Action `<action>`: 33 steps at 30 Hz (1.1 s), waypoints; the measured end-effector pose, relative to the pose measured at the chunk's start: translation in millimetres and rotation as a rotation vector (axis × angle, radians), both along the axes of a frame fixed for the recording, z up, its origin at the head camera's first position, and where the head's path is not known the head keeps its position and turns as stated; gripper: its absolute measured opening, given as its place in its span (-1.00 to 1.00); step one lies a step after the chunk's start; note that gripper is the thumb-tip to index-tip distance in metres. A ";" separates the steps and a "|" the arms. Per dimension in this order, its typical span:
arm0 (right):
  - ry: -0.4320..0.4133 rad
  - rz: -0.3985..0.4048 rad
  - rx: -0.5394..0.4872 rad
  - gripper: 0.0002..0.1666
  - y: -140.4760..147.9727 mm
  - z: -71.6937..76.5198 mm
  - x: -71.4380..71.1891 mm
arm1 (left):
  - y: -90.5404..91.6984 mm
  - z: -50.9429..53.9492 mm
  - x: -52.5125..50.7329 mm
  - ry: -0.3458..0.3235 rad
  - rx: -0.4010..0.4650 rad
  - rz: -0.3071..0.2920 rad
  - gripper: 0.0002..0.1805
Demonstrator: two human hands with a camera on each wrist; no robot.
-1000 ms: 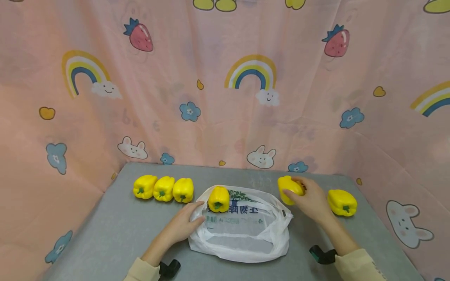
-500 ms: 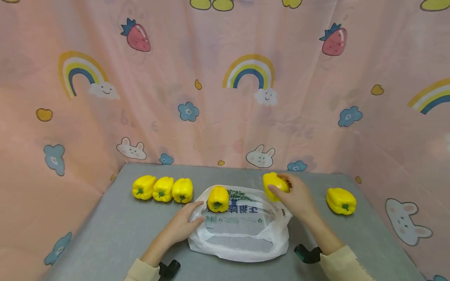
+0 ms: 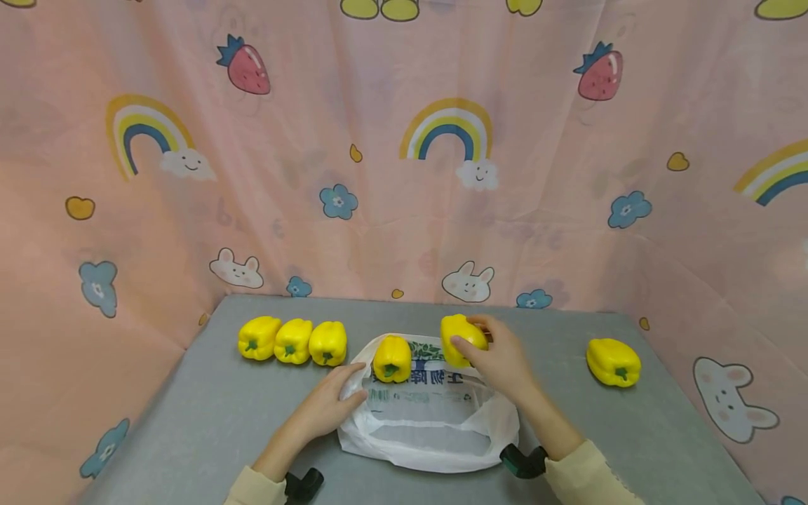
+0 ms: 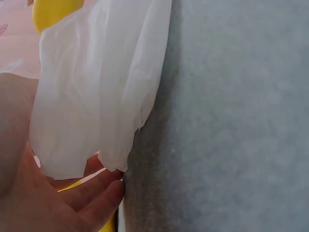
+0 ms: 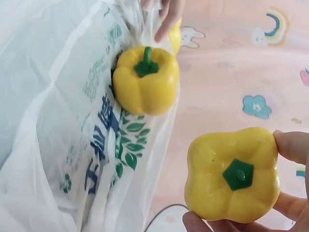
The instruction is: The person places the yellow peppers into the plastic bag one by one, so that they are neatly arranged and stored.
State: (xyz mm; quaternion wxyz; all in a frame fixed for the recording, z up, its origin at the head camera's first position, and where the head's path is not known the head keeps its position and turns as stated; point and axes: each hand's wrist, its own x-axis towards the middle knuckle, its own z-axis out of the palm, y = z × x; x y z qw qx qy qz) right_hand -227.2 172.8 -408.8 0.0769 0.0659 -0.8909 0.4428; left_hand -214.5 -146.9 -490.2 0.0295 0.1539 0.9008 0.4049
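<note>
My right hand (image 3: 501,358) grips a yellow bell pepper (image 3: 461,337) above the back right part of a white plastic bag (image 3: 429,456). Its flat green stem end (image 5: 231,174) faces the camera in the right wrist view. Another yellow pepper (image 3: 392,359) sits on the bag's printed back part, stem forward. At the bag's left rim lies my left hand (image 3: 325,403), thumb and fingers spread apart and touching the film. White film (image 4: 96,87) covers part of its fingers (image 4: 96,203) in the left wrist view.
Three yellow peppers (image 3: 293,341) stand in a row at the back left of the grey table (image 3: 208,421). One more pepper (image 3: 614,362) lies at the right. A pink printed curtain (image 3: 379,245) encloses the back and sides.
My right hand has carried its pepper leftward, from right of the bag to over its back part. The left hand and the pepper on the bag have stayed in place.
</note>
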 end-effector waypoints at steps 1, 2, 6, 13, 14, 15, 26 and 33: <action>-0.004 0.002 -0.005 -0.28 -3.2 -0.5 -0.1 | -0.1 0.2 0.0 0.002 0.000 -0.002 -0.42; -0.007 -0.001 -0.003 -0.28 -6.4 -0.9 -0.4 | -0.2 0.2 0.0 0.000 -0.002 -0.003 -0.42; -0.012 -0.013 0.002 -0.31 -16.9 -5.0 -2.7 | -0.7 -0.1 0.3 -0.006 -0.002 -0.006 -0.42; -0.041 -0.023 0.006 -0.31 -30.0 -16.4 -8.9 | -1.2 -2.0 -0.6 -0.001 0.003 -0.006 -0.41; -0.047 -0.022 0.001 -0.31 -31.5 -18.2 -9.7 | -1.2 -2.4 -1.0 -0.002 0.002 -0.005 -0.41; -0.051 -0.021 0.001 -0.31 -32.7 -20.1 -10.5 | -1.2 -2.6 -1.2 0.000 0.002 -0.005 -0.41; -0.080 0.009 0.038 -0.34 -43.2 -37.4 -20.5 | -0.6 -3.1 -1.5 0.011 -0.003 -0.002 -0.41; -0.132 -0.012 0.091 -0.32 -50.3 -43.3 -22.5 | -0.4 -4.2 -2.0 0.004 -0.009 -0.004 -0.41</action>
